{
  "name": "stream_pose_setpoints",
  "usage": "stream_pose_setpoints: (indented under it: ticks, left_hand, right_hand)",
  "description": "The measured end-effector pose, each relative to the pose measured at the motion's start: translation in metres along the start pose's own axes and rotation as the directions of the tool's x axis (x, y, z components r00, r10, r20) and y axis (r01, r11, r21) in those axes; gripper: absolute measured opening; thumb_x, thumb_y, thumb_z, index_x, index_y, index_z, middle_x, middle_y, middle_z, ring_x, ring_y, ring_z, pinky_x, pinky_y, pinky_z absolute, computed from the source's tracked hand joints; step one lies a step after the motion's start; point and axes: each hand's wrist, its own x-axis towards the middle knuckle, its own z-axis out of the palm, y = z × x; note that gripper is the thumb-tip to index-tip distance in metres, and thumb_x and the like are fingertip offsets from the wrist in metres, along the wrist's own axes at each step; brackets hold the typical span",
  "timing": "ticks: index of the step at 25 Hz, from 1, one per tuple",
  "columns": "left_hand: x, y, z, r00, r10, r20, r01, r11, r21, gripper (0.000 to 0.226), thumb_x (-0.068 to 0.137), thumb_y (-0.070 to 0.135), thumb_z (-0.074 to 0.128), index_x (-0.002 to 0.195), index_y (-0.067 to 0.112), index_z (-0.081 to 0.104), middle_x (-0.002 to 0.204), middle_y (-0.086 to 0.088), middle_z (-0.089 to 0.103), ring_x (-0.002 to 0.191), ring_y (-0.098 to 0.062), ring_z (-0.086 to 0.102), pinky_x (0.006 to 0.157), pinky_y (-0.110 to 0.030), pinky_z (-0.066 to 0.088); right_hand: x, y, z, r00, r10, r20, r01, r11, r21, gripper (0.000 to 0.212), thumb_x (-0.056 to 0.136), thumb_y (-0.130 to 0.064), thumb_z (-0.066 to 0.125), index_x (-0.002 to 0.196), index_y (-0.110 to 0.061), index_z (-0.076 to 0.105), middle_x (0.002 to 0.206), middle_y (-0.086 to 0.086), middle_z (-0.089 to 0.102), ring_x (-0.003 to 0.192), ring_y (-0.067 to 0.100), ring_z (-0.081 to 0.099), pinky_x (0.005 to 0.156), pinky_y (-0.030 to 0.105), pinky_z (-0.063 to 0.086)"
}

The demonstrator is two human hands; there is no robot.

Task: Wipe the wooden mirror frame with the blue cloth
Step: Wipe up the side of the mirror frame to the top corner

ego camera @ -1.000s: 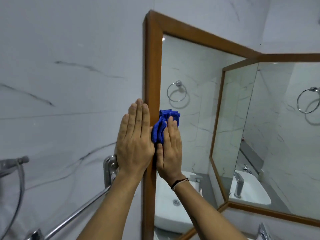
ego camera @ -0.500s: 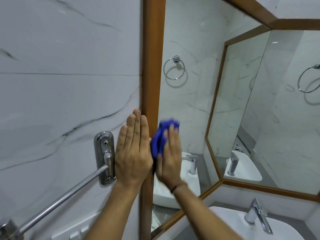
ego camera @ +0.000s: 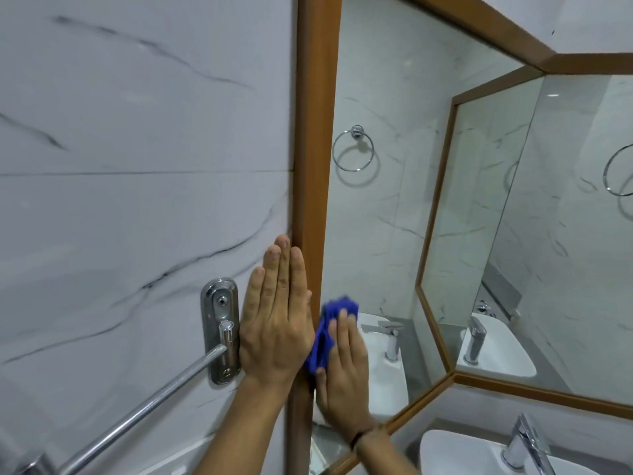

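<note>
The wooden mirror frame (ego camera: 317, 132) runs upright through the middle of the view, with its top and bottom rails angling off to the right. My right hand (ego camera: 342, 375) presses the bunched blue cloth (ego camera: 330, 332) against the frame's inner edge, low on the upright. My left hand (ego camera: 275, 320) lies flat with its fingers together on the marble wall, touching the frame's outer edge. The cloth is partly hidden behind my right hand's fingers.
A chrome towel bar (ego camera: 137, 413) and its wall bracket (ego camera: 221, 329) sit just left of my left hand. A white sink (ego camera: 479, 457) with a chrome tap (ego camera: 527, 443) is at the bottom right. A second framed mirror (ego camera: 565, 234) meets the first at the corner.
Both hands have slid down the upright of the frame with the cloth, from mid-height to near the towel bar bracket. The view has tilted down with them.
</note>
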Motion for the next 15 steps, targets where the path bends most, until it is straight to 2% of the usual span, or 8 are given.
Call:
stream_pose_setpoints:
  ticks: [3,5,7,9,11,12,13,15]
  left_hand:
    - [0.0,0.002,-0.001,1.0,0.012,-0.007,-0.012,1.0,0.018,0.063,0.117,0.017,0.042,0.174,-0.004,0.023,0.18,-0.025,0.025,0.173,-0.03,0.015,0.142,-0.044,0.011]
    - [0.002,0.0,0.0,1.0,-0.009,0.01,0.009,1.0,0.003,0.063,0.118,0.018,0.043,0.174,-0.004,0.023,0.18,-0.025,0.026,0.173,-0.031,0.016,0.142,-0.044,0.011]
    - [-0.001,0.001,0.003,1.0,-0.001,0.004,0.001,0.999,0.033,0.062,0.118,0.018,0.042,0.174,-0.003,0.024,0.18,-0.025,0.026,0.172,-0.031,0.018,0.142,-0.044,0.012]
    - [0.0,0.005,0.001,1.0,-0.02,-0.02,0.02,1.0,-0.008,0.062,0.117,0.017,0.042,0.173,-0.004,0.025,0.18,-0.024,0.027,0.172,-0.03,0.02,0.142,-0.043,0.014]
    - [0.001,0.003,0.0,0.999,-0.015,-0.035,0.014,1.0,-0.012,0.063,0.116,0.015,0.043,0.173,-0.004,0.025,0.181,-0.023,0.024,0.172,-0.03,0.019,0.142,-0.043,0.013]
    - [0.0,0.002,0.001,1.0,0.003,-0.022,-0.003,1.0,0.002,0.065,0.116,0.015,0.045,0.174,-0.004,0.023,0.183,-0.023,0.019,0.173,-0.03,0.018,0.142,-0.043,0.012]
    - [-0.001,0.001,0.002,1.0,0.014,-0.004,-0.014,1.0,0.02,0.068,0.114,0.015,0.049,0.174,-0.004,0.022,0.184,-0.023,0.016,0.173,-0.031,0.017,0.142,-0.043,0.011]
    - [-0.001,0.0,0.004,1.0,0.011,0.001,-0.011,1.0,0.028,0.072,0.113,0.015,0.053,0.174,-0.004,0.021,0.185,-0.022,0.012,0.173,-0.031,0.017,0.142,-0.044,0.01]
  right_hand:
    - [0.156,-0.004,-0.034,0.963,-0.122,-0.242,0.153,0.981,0.115,0.063,0.122,-0.042,0.022,0.179,-0.03,-0.002,0.189,-0.007,-0.001,0.177,0.02,0.006,0.144,0.046,0.013]
    - [0.242,-0.011,-0.052,0.919,-0.095,-0.383,0.159,0.977,0.139,0.061,0.123,-0.045,0.024,0.177,-0.036,0.0,0.187,-0.009,0.004,0.177,0.021,0.01,0.144,0.048,0.016]
    - [0.255,-0.005,-0.046,0.907,-0.055,-0.417,0.136,0.976,0.168,0.06,0.123,-0.045,0.026,0.178,-0.036,0.004,0.187,-0.007,0.009,0.177,0.023,0.015,0.143,0.048,0.021]
    - [0.179,-0.002,-0.022,0.944,0.004,-0.331,0.068,0.977,0.204,0.062,0.122,-0.043,0.029,0.179,-0.03,0.008,0.189,0.002,0.014,0.176,0.029,0.02,0.141,0.056,0.024]
    - [0.062,-0.008,0.007,0.979,0.177,-0.104,-0.144,0.952,0.269,0.068,0.119,-0.058,0.028,0.179,-0.041,0.001,0.189,0.009,0.013,0.176,0.015,0.018,0.138,0.066,0.025]
    - [0.012,-0.009,0.018,0.96,0.28,-0.005,-0.267,0.921,0.282,0.07,0.114,-0.071,0.025,0.175,-0.054,-0.005,0.189,0.012,0.01,0.173,-0.001,0.015,0.139,0.065,0.023]
    - [-0.026,-0.011,0.025,0.946,0.319,0.056,-0.322,0.908,0.268,0.072,0.112,-0.077,0.023,0.172,-0.059,-0.01,0.189,0.011,0.006,0.17,-0.01,0.012,0.142,0.056,0.019]
    - [-0.043,-0.005,0.026,0.985,0.167,0.053,-0.172,0.977,0.123,0.07,0.12,-0.057,0.026,0.179,-0.038,-0.007,0.191,0.0,-0.001,0.175,0.006,0.008,0.144,0.037,0.009]
